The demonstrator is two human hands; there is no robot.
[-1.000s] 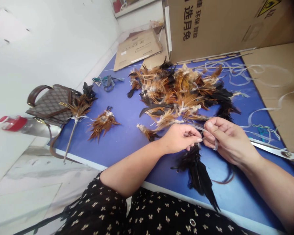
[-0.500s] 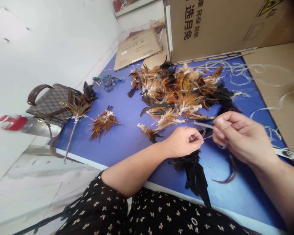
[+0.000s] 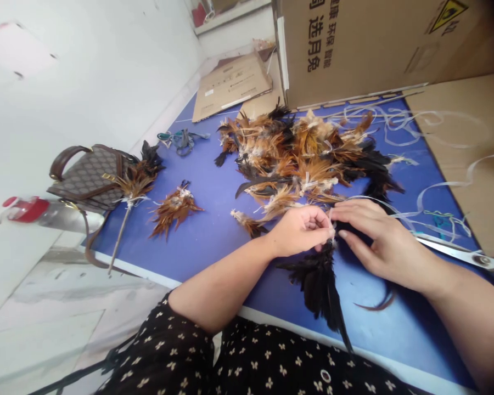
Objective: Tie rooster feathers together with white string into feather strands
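Note:
Pinched at its tied top, a bundle of black feathers hangs from my left hand over the blue table. My right hand meets the left at that top, its thumb and fingertips closed on the white ribbon there. The ribbon's tail runs off to the right. Just behind my hands is a large pile of brown, orange and black feather bundles. A single curved feather lies below my right hand.
Scissors lie beside my right wrist. At the left are a feathered stick, a small feather bundle, a patterned handbag and a bottle. A large cardboard box stands behind.
My right hand has moved left to the top of the black bundle, bringing the ribbon with it. My left hand has shifted slightly left and up. The scissors show more.

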